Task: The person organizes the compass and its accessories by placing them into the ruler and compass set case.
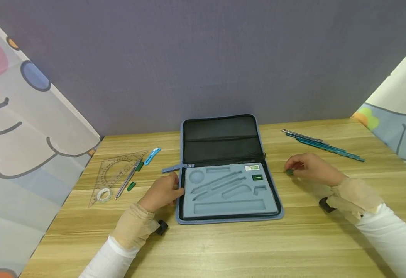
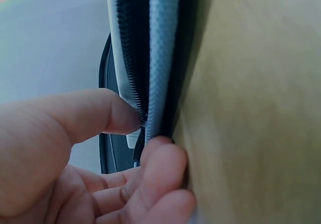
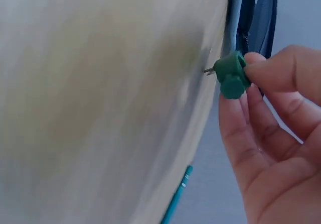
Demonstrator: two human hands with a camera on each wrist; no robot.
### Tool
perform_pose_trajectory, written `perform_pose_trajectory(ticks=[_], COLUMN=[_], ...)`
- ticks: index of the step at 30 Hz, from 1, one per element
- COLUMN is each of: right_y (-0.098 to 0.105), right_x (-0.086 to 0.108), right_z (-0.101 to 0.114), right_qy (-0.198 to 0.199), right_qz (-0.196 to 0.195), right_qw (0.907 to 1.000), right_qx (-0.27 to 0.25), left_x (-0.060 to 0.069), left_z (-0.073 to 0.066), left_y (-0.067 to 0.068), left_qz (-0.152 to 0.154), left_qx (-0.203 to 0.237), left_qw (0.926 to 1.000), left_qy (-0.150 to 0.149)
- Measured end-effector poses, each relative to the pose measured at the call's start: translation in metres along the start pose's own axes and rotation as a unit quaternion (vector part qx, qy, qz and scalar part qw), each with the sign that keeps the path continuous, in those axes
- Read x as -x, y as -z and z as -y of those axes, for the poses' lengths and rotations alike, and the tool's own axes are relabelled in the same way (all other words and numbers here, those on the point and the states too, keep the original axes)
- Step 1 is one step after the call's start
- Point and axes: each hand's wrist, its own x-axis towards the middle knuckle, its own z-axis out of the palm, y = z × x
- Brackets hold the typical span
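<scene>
The right hand (image 1: 315, 169) has its thumb and index finger nearly closed, pinching a small green piece (image 3: 232, 76) at their tips; a round knob sits on its side, and a thin metal prong points away from the fingers. The piece is just above or on the counter (image 1: 230, 247); which of the two cannot be told. Beyond these fingers and to their right lie a silver pen-like tool (image 1: 303, 136) and teal pencils (image 1: 331, 149) in a loose bundle. To their left, apart from them, the blue zip case (image 1: 282, 214) lies open, its dark lid (image 1: 220, 150) folded back. The left hand (image 1: 163, 192) grips the case's left edge, thumb on the zipper side and the other fingers curled against the outside. Right of the left fingers is the grey-blue tray (image 1: 188, 200) with its shaped recesses; at its far right corner, on the side toward the right fingers, sit a white-and-green block (image 1: 252, 168) and, just nearer, a green sharpener (image 1: 257, 177). Left of the left fingers are a green bit (image 1: 131, 186), a slim silver tool (image 1: 128, 179) lying over a clear set square (image 1: 103, 173), and a tape roll (image 1: 104, 195); beyond them, a blue cutter (image 1: 152, 156).
</scene>
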Motion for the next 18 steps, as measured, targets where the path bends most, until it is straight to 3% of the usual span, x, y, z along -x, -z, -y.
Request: perform_pose_trajectory(ticks=[5,12,15,18], right_y=[0.002,0.005,0.005,0.003], right_x=[0.000,0.003,0.002,0.001], right_z=[-0.006,-0.013,-0.013,-0.010], right_qy=[-0.046,-0.106,-0.126,-0.134], right_qz=[0.015,0.050,0.054,0.052], right_qw=[0.9965,0.9785,0.9754,0.9802], right_qx=[-0.069,-0.169,-0.173,-0.136], left_x=[0.001,0.001,0.001,0.001], left_z=[0.001,0.000,-0.001,0.000], left_y=[0.000,0.000,0.000,0.000], left_qz=[0.000,0.001,0.001,0.002], left_qx=[0.000,0.001,0.000,0.000], left_qw=[1.0000,1.0000,1.0000,1.0000], left_qy=[-0.005,-0.003,-0.003,-0.004])
